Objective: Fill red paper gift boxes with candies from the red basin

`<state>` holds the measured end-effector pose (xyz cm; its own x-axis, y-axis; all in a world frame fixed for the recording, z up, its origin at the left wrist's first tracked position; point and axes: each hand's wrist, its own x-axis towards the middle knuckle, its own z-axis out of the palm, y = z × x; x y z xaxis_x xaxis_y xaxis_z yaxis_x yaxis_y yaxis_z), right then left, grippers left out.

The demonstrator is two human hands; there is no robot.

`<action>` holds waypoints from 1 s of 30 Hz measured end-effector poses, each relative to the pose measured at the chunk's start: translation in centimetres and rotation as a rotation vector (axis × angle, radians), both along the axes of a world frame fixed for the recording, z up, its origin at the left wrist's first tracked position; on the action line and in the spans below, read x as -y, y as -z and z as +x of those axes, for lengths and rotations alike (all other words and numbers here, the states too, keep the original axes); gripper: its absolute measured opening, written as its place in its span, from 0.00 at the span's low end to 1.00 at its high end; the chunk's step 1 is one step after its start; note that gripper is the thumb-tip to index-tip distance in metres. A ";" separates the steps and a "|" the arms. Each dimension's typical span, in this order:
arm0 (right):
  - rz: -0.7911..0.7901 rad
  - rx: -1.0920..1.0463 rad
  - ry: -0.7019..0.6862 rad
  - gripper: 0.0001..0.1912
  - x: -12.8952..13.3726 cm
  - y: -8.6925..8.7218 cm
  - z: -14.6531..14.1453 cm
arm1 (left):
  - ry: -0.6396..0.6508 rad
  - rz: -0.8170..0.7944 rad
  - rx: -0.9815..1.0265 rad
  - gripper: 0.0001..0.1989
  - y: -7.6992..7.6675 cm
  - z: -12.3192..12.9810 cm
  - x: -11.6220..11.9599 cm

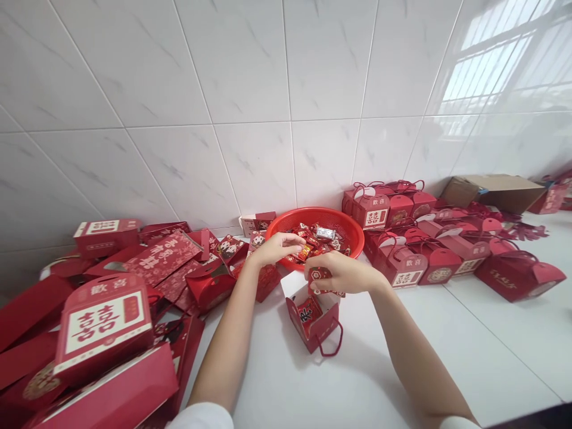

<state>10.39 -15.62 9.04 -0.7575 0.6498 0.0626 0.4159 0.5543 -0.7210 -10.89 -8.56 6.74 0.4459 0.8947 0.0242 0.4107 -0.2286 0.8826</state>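
Note:
A small red gift box [315,329] with a white inside stands open on the table before me, its red cord handle hanging at the front. Inside lies a red packet [309,311] with a black character. My right hand [348,273] is closed over the box's back edge, gripping a red packet [320,279] with a gold and white print. My left hand [277,246] reaches over the near left rim of a red plastic basket [353,229], fingers stretched out and apart above wrapped candies [313,238]. Nothing shows in that hand.
Red gift boxes [105,322] and flattened cartons [163,265] are heaped on the left. Rows of closed red boxes [404,268] stand on the right, with a brown cardboard box [500,185] behind them. A tiled wall [250,65] borders the table's back.

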 end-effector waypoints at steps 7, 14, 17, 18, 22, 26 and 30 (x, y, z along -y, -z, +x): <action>0.062 0.031 -0.076 0.10 0.0 0.6 -0.9 | 0.013 0.000 0.031 0.14 0.4 -0.6 0.5; 0.171 0.006 0.088 0.07 0.2 -0.5 1.6 | 0.256 0.046 -0.205 0.15 -1.8 -1.5 3.1; 0.185 0.068 0.092 0.10 0.4 -0.4 2.4 | 0.289 0.048 -0.356 0.13 -2.5 -1.4 4.0; 0.181 0.090 0.089 0.12 0.5 -0.2 2.5 | 0.286 0.036 -0.402 0.13 -2.6 -1.3 4.2; 0.091 0.120 0.056 0.23 1.1 1.0 3.4 | 0.215 -0.020 -0.555 0.11 -2.1 -1.0 4.8; 0.087 0.116 0.107 0.22 1.3 2.2 4.1 | 0.199 0.003 -0.699 0.20 -1.7 -0.7 5.4; 0.122 0.141 0.206 0.17 1.6 3.5 3.8 | 0.284 0.019 -0.742 0.27 -2.1 -0.1 6.4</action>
<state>14.19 -17.20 5.58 -0.6168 0.7853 0.0538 0.6203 0.5270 -0.5810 -11.00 -14.97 8.81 0.5628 0.7466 -0.3547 0.8137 -0.4252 0.3964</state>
